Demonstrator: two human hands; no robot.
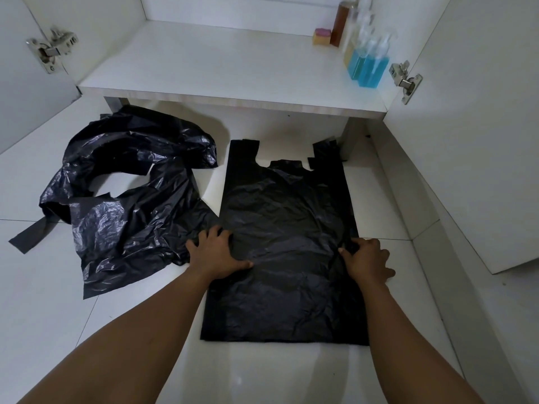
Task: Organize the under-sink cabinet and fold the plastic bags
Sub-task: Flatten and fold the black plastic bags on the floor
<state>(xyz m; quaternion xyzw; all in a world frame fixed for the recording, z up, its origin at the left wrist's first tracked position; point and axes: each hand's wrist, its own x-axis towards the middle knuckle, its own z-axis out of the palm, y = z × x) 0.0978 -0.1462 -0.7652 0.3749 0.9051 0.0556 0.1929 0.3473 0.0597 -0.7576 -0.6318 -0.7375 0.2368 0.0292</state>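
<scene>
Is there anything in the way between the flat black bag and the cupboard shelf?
No, nothing visible blocks it. The left hand and right hand rest on the flat bag, and the shelf ahead is bare in the middle. The bottles and sponge sit at its right; the crumpled bag lies off left.

A black vest-style plastic bag (285,243) is spread flat on the tiled floor (43,287), with its handles (243,150) pointed far toward the cabinet and its bottom edge near. Its left edge is pressed by the left hand (215,253), its right edge by the right hand (369,259). A crumpled heap of black plastic bags (125,199) is seen on the floor to the left, touching it. The white under-sink cabinet (218,68) is open beyond.
</scene>
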